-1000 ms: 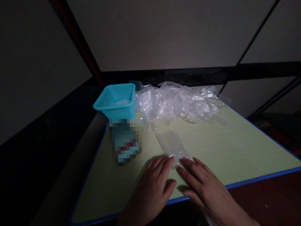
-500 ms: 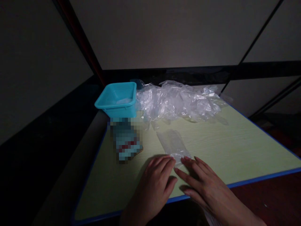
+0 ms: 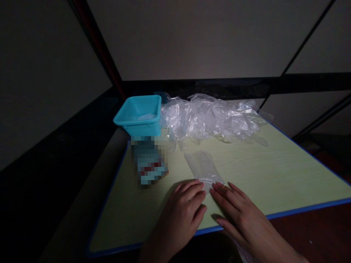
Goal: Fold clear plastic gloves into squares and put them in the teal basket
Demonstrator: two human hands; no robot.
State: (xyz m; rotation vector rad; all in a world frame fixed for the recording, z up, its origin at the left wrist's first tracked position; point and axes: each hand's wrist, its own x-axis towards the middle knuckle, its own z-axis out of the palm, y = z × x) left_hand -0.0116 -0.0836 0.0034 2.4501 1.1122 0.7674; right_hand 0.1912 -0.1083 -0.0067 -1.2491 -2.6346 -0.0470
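Note:
A small clear plastic bag (image 3: 204,166) lies flat on the pale wood-grain table, its near end folded or creased. My left hand (image 3: 185,208) rests over the near left corner of this bag, fingers slightly bent and lying on it, thumb apart. On the near right corner lie the fingertips of my right hand (image 3: 241,212), its fingers stretched out flat and the thumb spread toward the table edge. Neither hand grips anything that I can see. Below the right wrist, a piece of clear plastic (image 3: 244,254) shows past the table edge, partly hidden.
Crumpled clear plastic bags (image 3: 203,117) are heaped along the table's back. A turquoise basin (image 3: 142,128) with something whitish inside stands at the back left. Before it lies a pixelated flat object (image 3: 149,162). The table (image 3: 274,171) has a blue edge; a wall stands behind.
The fingers of my right hand have drawn closer together on the bag's near edge. My left hand has barely moved. The view has shifted slightly.

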